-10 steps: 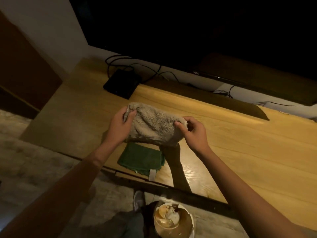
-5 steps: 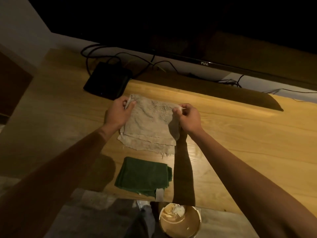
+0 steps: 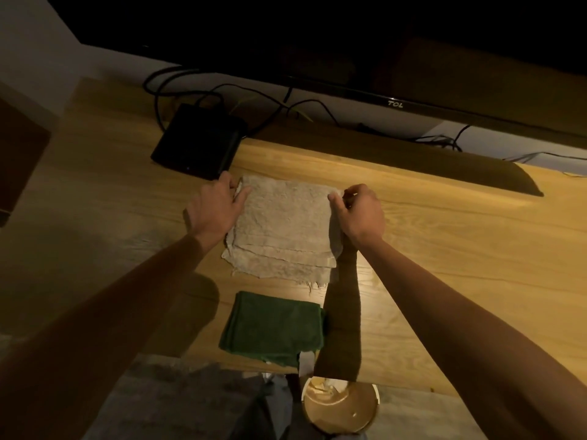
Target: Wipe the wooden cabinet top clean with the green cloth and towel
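The towel (image 3: 286, 223), folded into a rough square of several layers, lies flat on the wooden bench (image 3: 444, 249), and everything else is best placed from it. The left hand (image 3: 212, 211) sits at its far left corner, fingers curled over the edge with the thumb on top; the right hand (image 3: 359, 214) pinches the far right corner between thumb and fingertips. Both grips are closed on the towel, neither on anything else. The frayed, stepped layer edges face the person, so the fold runs along the far side, between the two hands.

The green cloth (image 3: 274, 328) lies just on the near side of the towel, folded, close to it but not touching, with a small white tag at its near right corner (nothing legible on it). Neither hand is nearer by much; I judge the right slightly closer to that corner.

Beyond the towel's far left corner sits a black box (image 3: 198, 142) with cables (image 3: 222, 93), almost touching the left hand. Farther back, a dark screen (image 3: 413, 58) carries pale lettering that reads "TCL". A bucket (image 3: 341, 404) stands below the bench's near edge.
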Demonstrator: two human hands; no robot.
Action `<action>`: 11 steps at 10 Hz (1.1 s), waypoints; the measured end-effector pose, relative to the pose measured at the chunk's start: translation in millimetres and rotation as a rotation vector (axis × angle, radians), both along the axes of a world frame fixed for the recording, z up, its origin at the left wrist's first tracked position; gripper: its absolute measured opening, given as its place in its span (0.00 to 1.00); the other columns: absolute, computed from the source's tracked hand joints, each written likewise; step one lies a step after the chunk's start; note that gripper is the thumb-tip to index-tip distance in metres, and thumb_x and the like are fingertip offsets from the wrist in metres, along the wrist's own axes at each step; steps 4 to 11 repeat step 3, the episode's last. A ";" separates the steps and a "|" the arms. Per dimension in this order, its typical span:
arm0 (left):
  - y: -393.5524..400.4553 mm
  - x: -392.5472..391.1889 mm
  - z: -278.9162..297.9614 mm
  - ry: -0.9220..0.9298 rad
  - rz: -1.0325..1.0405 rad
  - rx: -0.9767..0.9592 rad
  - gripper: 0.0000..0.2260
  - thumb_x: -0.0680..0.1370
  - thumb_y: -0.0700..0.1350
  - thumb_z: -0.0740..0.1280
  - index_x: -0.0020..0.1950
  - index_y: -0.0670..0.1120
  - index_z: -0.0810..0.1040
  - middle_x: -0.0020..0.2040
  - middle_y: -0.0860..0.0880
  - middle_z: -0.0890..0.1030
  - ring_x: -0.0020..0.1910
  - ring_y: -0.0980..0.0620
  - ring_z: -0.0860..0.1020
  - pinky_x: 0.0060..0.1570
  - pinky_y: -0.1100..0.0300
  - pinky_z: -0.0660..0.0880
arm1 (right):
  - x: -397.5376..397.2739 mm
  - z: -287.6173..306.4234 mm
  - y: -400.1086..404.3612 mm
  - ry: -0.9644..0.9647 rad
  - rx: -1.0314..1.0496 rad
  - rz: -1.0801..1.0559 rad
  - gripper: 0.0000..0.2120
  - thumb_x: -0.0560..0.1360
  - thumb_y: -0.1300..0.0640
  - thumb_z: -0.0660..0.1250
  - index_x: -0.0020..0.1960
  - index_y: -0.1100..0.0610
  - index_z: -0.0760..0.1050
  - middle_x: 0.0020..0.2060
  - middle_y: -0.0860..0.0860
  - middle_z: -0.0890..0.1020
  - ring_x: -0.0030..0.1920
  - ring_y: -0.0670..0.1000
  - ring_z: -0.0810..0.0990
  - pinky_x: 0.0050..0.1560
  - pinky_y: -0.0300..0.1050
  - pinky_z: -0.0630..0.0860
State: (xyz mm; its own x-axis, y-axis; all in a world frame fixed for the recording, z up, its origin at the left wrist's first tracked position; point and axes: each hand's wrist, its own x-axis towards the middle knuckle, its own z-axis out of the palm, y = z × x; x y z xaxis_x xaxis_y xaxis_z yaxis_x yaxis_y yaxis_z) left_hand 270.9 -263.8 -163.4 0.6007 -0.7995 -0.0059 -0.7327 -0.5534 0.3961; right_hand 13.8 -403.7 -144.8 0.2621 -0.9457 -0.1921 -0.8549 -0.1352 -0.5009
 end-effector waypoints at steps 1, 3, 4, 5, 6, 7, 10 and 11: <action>8.6 -7.7 16.7 -0.077 -0.062 -0.011 0.16 0.80 0.64 0.56 0.55 0.52 0.71 0.43 0.47 0.81 0.37 0.45 0.80 0.32 0.54 0.74 | -7.4 13.8 5.1 0.034 -0.058 0.023 0.25 0.80 0.38 0.64 0.68 0.56 0.72 0.62 0.54 0.78 0.57 0.55 0.81 0.54 0.53 0.81; 24.1 -26.1 66.3 -0.067 -0.205 -0.066 0.25 0.76 0.62 0.59 0.71 0.54 0.70 0.64 0.47 0.74 0.58 0.45 0.75 0.45 0.51 0.76 | -45.5 66.8 11.5 0.147 -0.202 0.134 0.31 0.80 0.34 0.61 0.77 0.49 0.67 0.77 0.52 0.69 0.75 0.56 0.70 0.67 0.55 0.76; 24.1 -26.1 66.3 -0.067 -0.205 -0.066 0.25 0.76 0.62 0.59 0.71 0.54 0.70 0.64 0.47 0.74 0.58 0.45 0.75 0.45 0.51 0.76 | -45.5 66.8 11.5 0.147 -0.202 0.134 0.31 0.80 0.34 0.61 0.77 0.49 0.67 0.77 0.52 0.69 0.75 0.56 0.70 0.67 0.55 0.76; 24.1 -26.1 66.3 -0.067 -0.205 -0.066 0.25 0.76 0.62 0.59 0.71 0.54 0.70 0.64 0.47 0.74 0.58 0.45 0.75 0.45 0.51 0.76 | -45.5 66.8 11.5 0.147 -0.202 0.134 0.31 0.80 0.34 0.61 0.77 0.49 0.67 0.77 0.52 0.69 0.75 0.56 0.70 0.67 0.55 0.76; 24.1 -26.1 66.3 -0.067 -0.205 -0.066 0.25 0.76 0.62 0.59 0.71 0.54 0.70 0.64 0.47 0.74 0.58 0.45 0.75 0.45 0.51 0.76 | -45.5 66.8 11.5 0.147 -0.202 0.134 0.31 0.80 0.34 0.61 0.77 0.49 0.67 0.77 0.52 0.69 0.75 0.56 0.70 0.67 0.55 0.76; 24.1 -26.1 66.3 -0.067 -0.205 -0.066 0.25 0.76 0.62 0.59 0.71 0.54 0.70 0.64 0.47 0.74 0.58 0.45 0.75 0.45 0.51 0.76 | -45.5 66.8 11.5 0.147 -0.202 0.134 0.31 0.80 0.34 0.61 0.77 0.49 0.67 0.77 0.52 0.69 0.75 0.56 0.70 0.67 0.55 0.76; 24.1 -26.1 66.3 -0.067 -0.205 -0.066 0.25 0.76 0.62 0.59 0.71 0.54 0.70 0.64 0.47 0.74 0.58 0.45 0.75 0.45 0.51 0.76 | -45.5 66.8 11.5 0.147 -0.202 0.134 0.31 0.80 0.34 0.61 0.77 0.49 0.67 0.77 0.52 0.69 0.75 0.56 0.70 0.67 0.55 0.76; 24.1 -26.1 66.3 -0.067 -0.205 -0.066 0.25 0.76 0.62 0.59 0.71 0.54 0.70 0.64 0.47 0.74 0.58 0.45 0.75 0.45 0.51 0.76 | -45.5 66.8 11.5 0.147 -0.202 0.134 0.31 0.80 0.34 0.61 0.77 0.49 0.67 0.77 0.52 0.69 0.75 0.56 0.70 0.67 0.55 0.76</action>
